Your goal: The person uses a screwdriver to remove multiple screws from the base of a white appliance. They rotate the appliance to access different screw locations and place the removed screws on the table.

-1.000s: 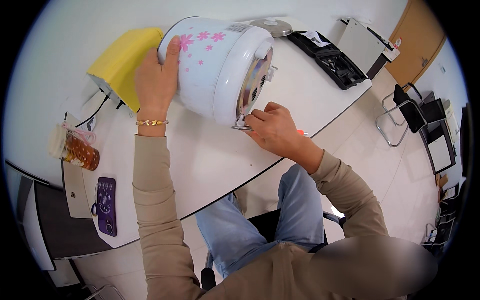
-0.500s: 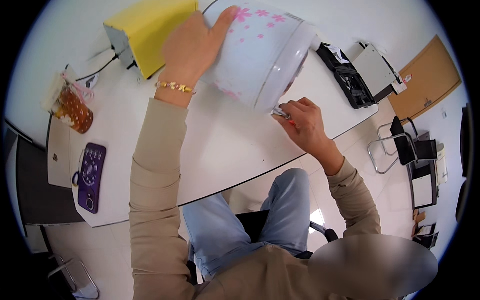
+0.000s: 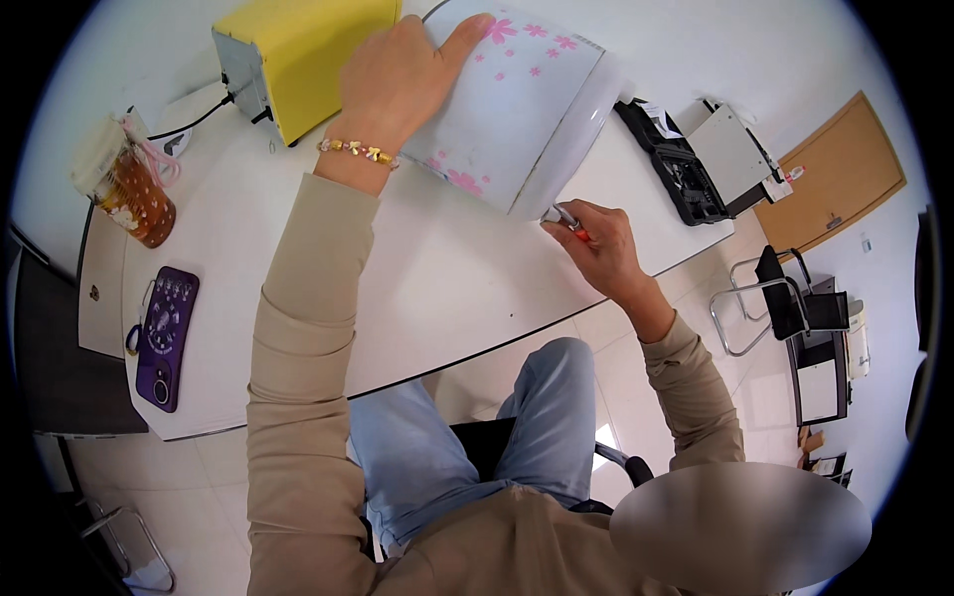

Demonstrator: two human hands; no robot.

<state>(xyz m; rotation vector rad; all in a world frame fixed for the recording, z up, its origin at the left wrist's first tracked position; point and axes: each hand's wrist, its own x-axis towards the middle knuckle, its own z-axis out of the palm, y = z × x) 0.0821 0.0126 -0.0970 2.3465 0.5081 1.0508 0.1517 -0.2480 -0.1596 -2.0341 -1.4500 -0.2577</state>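
A white, rounded container or appliance with pink flowers point(image 3: 517, 109) is tilted on its side at the far middle of the table. My left hand point(image 3: 397, 79) grips its left side, thumb laid over the flowered surface; its other fingers are partly hidden. At the near corner of the smooth white end, my right hand point(image 3: 601, 243) pinches a small silver-and-red hand tool point(image 3: 569, 221). The tool's tip is against or very close to the end's edge; its exact kind is too small to tell.
A yellow box-shaped device point(image 3: 308, 60) with a black cable stands behind my left hand. At the left are a tumbler of brown drink point(image 3: 144, 204) and a purple phone point(image 3: 167, 338). An open black tool case point(image 3: 681, 169) lies at the right, with a black chair point(image 3: 785, 298) beyond the table.
The flowered container has turned slightly, so its far end face is less visible. My right hand stays at its corner with the tool. The whole view has shifted a little.
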